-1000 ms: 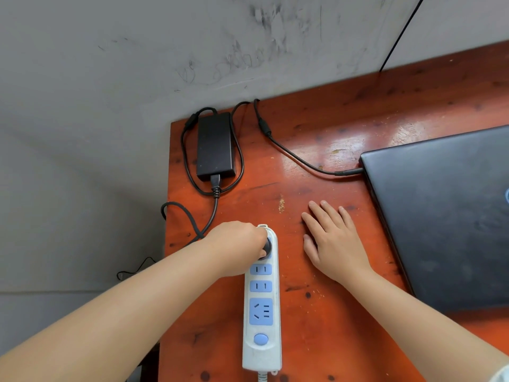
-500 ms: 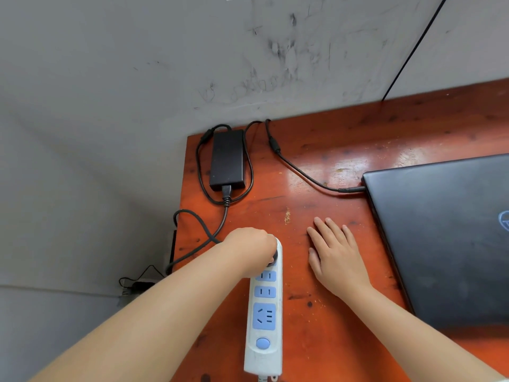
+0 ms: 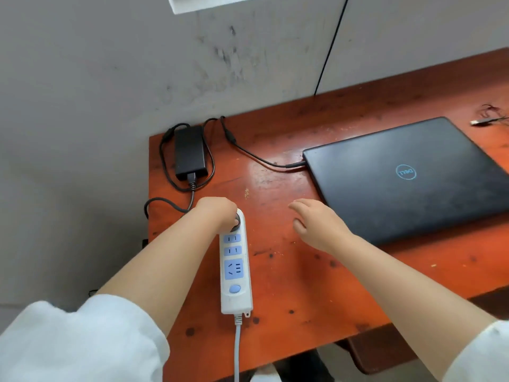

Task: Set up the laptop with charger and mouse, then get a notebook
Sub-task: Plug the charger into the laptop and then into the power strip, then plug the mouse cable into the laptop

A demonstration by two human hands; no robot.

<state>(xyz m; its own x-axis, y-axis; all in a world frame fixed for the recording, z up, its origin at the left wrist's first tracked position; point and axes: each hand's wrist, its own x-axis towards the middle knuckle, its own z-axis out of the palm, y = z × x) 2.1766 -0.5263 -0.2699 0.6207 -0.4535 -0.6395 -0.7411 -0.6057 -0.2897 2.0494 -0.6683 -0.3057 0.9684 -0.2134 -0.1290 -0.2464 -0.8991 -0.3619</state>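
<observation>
A closed black laptop (image 3: 407, 177) lies on the orange-red wooden desk (image 3: 303, 285). Its charger brick (image 3: 190, 151) sits at the desk's far left corner, and a thin cable (image 3: 256, 155) runs from it into the laptop's left side. A white power strip (image 3: 235, 271) with blue sockets lies near the left edge. My left hand (image 3: 217, 213) is closed on the black charger plug (image 3: 238, 223) seated in the strip's top socket. My right hand (image 3: 316, 224) hovers just above the desk between the strip and the laptop, fingers loosely apart, holding nothing.
A USB plug on a thin cord (image 3: 484, 121) lies at the desk's far right. A grey wall stands directly behind the desk, with a black cable (image 3: 330, 45) running down it. The desk's left edge drops off beside the strip; its front edge is near me.
The view has pulled back and shifted right, showing more of the laptop and my sleeves. My right hand has lifted off the desk, where it lay flat. My left hand stays on the plug.
</observation>
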